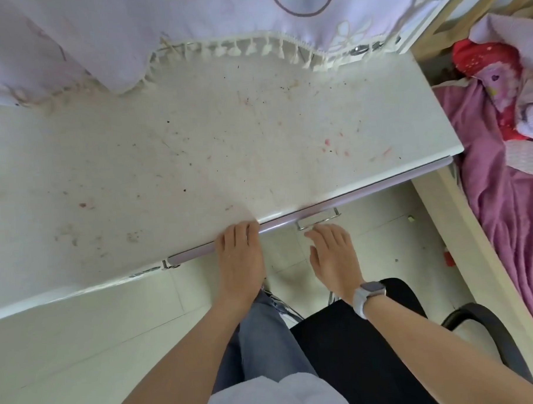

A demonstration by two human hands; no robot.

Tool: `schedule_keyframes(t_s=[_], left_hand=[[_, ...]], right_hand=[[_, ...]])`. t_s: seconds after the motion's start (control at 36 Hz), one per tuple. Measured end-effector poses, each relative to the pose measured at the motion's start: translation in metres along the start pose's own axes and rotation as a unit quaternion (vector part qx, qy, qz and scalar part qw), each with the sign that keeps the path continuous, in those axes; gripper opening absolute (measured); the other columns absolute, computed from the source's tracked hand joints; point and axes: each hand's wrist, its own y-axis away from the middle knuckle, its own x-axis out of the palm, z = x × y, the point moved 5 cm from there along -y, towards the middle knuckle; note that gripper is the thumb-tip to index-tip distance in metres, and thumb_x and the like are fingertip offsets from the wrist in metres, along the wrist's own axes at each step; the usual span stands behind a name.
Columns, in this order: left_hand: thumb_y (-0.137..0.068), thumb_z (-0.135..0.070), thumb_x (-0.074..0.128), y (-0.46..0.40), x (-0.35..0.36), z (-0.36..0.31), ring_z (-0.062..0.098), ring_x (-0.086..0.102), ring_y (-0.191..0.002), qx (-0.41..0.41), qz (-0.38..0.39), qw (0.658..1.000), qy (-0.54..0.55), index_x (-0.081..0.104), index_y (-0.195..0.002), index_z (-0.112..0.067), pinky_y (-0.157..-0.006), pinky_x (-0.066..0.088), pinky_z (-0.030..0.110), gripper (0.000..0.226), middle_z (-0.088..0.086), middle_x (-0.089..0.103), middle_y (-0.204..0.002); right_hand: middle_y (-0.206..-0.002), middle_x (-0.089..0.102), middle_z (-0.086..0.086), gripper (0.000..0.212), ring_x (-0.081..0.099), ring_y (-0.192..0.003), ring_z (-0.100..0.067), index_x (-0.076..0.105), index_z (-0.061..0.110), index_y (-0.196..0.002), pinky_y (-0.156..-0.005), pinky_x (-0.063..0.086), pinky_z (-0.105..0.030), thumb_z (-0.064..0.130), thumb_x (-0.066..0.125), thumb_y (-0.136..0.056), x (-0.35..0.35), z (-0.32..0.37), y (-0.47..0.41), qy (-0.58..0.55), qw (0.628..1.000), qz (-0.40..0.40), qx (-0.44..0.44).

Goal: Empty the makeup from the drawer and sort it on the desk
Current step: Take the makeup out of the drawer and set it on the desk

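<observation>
The white, stained desk top (195, 150) fills the middle of the view. Under its front edge runs a lilac drawer front (365, 194) with a metal bar handle (318, 219); the drawer looks closed and its contents are hidden. My left hand (240, 255) rests with straight fingers on the desk's front edge, over the drawer front. My right hand (334, 253), with a watch on the wrist, hovers just below the handle with relaxed fingers and holds nothing. No makeup is visible.
A lilac tasselled cloth (221, 23) hangs over the back of the desk. A second handle (146, 271) shows at the left. A black chair (372, 334) is under me. A bed with pink bedding (502, 176) stands at the right.
</observation>
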Motion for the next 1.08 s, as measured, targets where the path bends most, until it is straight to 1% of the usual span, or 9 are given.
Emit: schedule_keyframes(t_s=[0.19, 0.31, 0.42, 0.64, 0.72, 0.78, 0.94, 1.03, 1.08], left_hand=[[-0.063, 0.005, 0.067, 0.005, 0.002, 0.004, 0.023, 0.044, -0.091, 0.019, -0.027, 0.999, 0.007, 0.059, -0.108, -0.009, -0.083, 0.038, 0.036, 0.048, 0.005, 0.057, -0.1], [-0.067, 0.004, 0.065, 0.009, 0.006, 0.005, 0.024, 0.045, -0.094, 0.024, -0.043, 0.999, 0.005, 0.06, -0.11, -0.01, -0.085, 0.038, 0.037, 0.046, 0.006, 0.058, -0.104], [-0.063, 0.006, 0.068, 0.008, 0.005, 0.005, 0.023, 0.044, -0.095, 0.029, -0.047, 0.998, -0.002, 0.062, -0.11, -0.009, -0.087, 0.034, 0.037, 0.05, 0.007, 0.059, -0.104], [-0.066, -0.003, 0.078, 0.02, 0.008, 0.003, 0.021, 0.051, -0.087, 0.066, -0.026, 0.997, 0.006, 0.062, -0.099, -0.014, -0.078, 0.036, 0.034, 0.038, 0.003, 0.063, -0.093], [-0.066, -0.004, 0.079, 0.029, 0.011, 0.001, 0.022, 0.062, -0.081, 0.066, -0.007, 0.997, 0.036, 0.067, -0.096, -0.014, -0.071, 0.047, 0.035, 0.034, 0.002, 0.065, -0.088], [-0.068, -0.003, 0.077, 0.03, 0.01, 0.002, 0.024, 0.062, -0.079, 0.057, -0.001, 0.997, 0.054, 0.067, -0.095, -0.012, -0.068, 0.05, 0.035, 0.03, 0.003, 0.065, -0.086], [-0.073, -0.008, 0.075, 0.026, 0.01, 0.003, 0.023, 0.061, -0.074, 0.04, 0.036, 0.996, 0.074, 0.066, -0.095, -0.012, -0.064, 0.05, 0.035, 0.023, 0.004, 0.064, -0.084], [-0.073, -0.011, 0.076, 0.026, 0.01, 0.006, 0.023, 0.061, -0.07, 0.035, 0.045, 0.996, 0.075, 0.067, -0.094, -0.012, -0.062, 0.051, 0.035, 0.023, 0.003, 0.065, -0.081], [-0.074, -0.012, 0.075, 0.026, 0.012, 0.007, 0.022, 0.06, -0.067, 0.043, 0.055, 0.995, 0.071, 0.067, -0.093, -0.013, -0.059, 0.05, 0.034, 0.021, 0.001, 0.065, -0.079]], right_hand=[[-0.118, 0.061, -0.01, 0.055, 0.059, -0.107, -0.028, 0.055, 0.005, -0.123, -0.099, 0.044, -0.044, 0.005, 0.064, -0.068, 0.046, -0.019, 0.004, 0.09, 0.983, 0.153, 0.053], [-0.1, 0.065, -0.006, 0.045, 0.062, -0.085, -0.027, 0.061, 0.01, -0.11, -0.08, 0.049, -0.038, 0.005, 0.065, -0.066, 0.054, -0.022, -0.009, 0.128, 0.981, 0.134, 0.049], [-0.084, 0.064, -0.003, 0.025, 0.058, -0.071, -0.026, 0.064, 0.014, -0.089, -0.063, 0.045, -0.033, 0.011, 0.072, -0.066, 0.058, -0.024, -0.015, 0.161, 0.978, 0.12, 0.057], [-0.069, 0.063, -0.001, 0.014, 0.056, -0.067, -0.024, 0.064, 0.016, -0.071, -0.058, 0.039, -0.032, 0.027, 0.067, -0.079, 0.045, -0.024, 0.004, 0.163, 0.983, 0.079, 0.03], [-0.083, 0.067, 0.0, 0.014, 0.059, -0.076, -0.023, 0.066, 0.017, -0.086, -0.062, 0.042, -0.033, 0.021, 0.053, -0.085, 0.041, -0.024, 0.023, 0.139, 0.988, 0.06, 0.026], [-0.097, 0.067, 0.0, 0.02, 0.06, -0.086, -0.023, 0.063, 0.016, -0.099, -0.069, 0.043, -0.034, 0.012, 0.058, -0.081, 0.034, -0.021, 0.034, 0.105, 0.994, 0.036, 0.014], [-0.107, 0.06, -0.007, 0.022, 0.054, -0.1, -0.023, 0.053, 0.013, -0.105, -0.085, 0.04, -0.036, 0.012, 0.055, -0.084, -0.013, -0.016, 0.02, 0.024, 0.998, -0.049, -0.02], [-0.114, 0.059, -0.008, 0.031, 0.053, -0.109, -0.027, 0.057, 0.014, -0.112, -0.097, 0.037, -0.045, 0.02, 0.057, -0.081, -0.018, -0.026, -0.005, 0.095, 0.995, 0.005, -0.028], [-0.105, 0.063, -0.005, 0.03, 0.058, -0.103, -0.027, 0.06, 0.016, -0.107, -0.1, 0.036, -0.05, 0.023, 0.065, -0.077, -0.011, -0.038, -0.015, 0.132, 0.989, 0.071, -0.013]])
